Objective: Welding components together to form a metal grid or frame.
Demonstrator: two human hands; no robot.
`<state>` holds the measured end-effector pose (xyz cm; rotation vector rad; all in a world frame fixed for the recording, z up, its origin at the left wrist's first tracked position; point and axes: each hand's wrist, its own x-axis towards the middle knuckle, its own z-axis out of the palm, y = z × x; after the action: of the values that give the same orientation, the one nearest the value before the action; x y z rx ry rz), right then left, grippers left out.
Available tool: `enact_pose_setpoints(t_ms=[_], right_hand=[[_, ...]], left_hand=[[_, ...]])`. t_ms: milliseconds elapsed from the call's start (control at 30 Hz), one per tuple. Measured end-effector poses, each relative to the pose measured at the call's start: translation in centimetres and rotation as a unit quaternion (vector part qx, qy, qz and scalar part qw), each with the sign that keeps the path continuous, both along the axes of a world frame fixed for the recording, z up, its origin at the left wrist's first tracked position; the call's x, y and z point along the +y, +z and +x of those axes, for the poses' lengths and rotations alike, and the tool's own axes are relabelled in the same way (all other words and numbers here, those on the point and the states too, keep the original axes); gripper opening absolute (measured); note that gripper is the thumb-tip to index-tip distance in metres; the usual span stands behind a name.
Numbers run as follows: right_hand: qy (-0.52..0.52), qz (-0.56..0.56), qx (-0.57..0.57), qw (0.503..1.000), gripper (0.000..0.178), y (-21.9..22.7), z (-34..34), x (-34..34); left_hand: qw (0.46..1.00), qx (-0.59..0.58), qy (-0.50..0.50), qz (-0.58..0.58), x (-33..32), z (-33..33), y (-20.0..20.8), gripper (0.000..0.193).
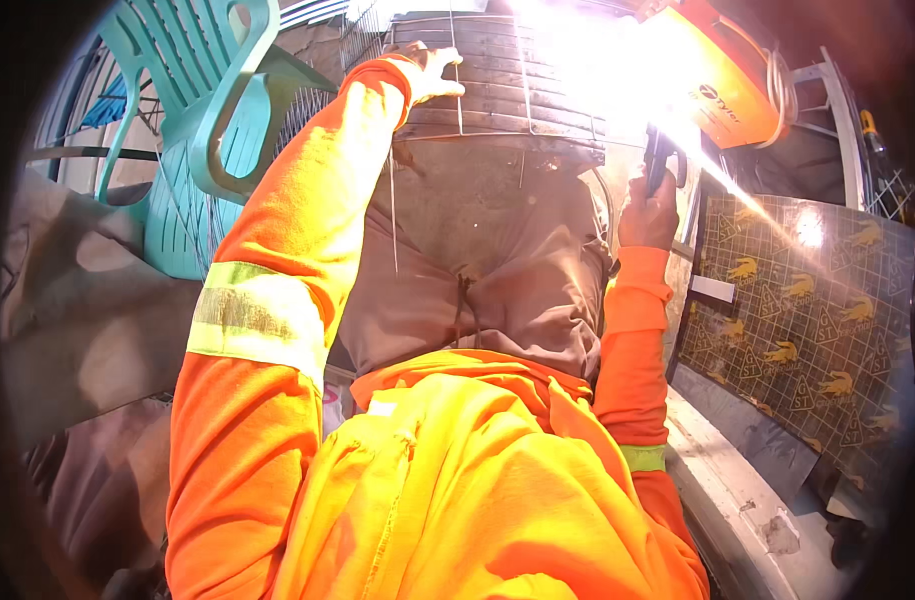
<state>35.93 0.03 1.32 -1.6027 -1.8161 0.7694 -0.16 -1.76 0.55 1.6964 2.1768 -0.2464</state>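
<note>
A grid of thin metal wires lies over slatted boards in front of my knees. My left hand rests at the grid's left part, thumb and a finger spread apart beside one upright wire. At the right, my right hand is closed around the black handle of what looks like a welding electrode holder. White glare above it hides the tip and the grid's far right part. Just beyond that hand stands an orange box-shaped machine, partly washed out by the light.
A green plastic chair stands at the left, with thin loose wires by it. On the right leans a dark patterned panel with yellow animal figures. A bottle stands at the far right. A pale beam runs along my right side.
</note>
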Motion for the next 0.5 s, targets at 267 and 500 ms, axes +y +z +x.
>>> enact_pose_setpoints(t_ms=[267, 500], right_hand=[[0.047, -0.207, 0.250, 0.945, 0.035, 3.2, 2.9, -9.5], [0.110, -0.282, 0.232, 0.924, 0.036, 1.9, 2.9, -11.5]], left_hand=[[0.998, -0.003, -0.049, 0.041, -0.6, -0.2, 0.9, 0.060], [0.998, -0.013, -0.044, 0.054, -0.5, -1.0, -0.1, 0.060]])
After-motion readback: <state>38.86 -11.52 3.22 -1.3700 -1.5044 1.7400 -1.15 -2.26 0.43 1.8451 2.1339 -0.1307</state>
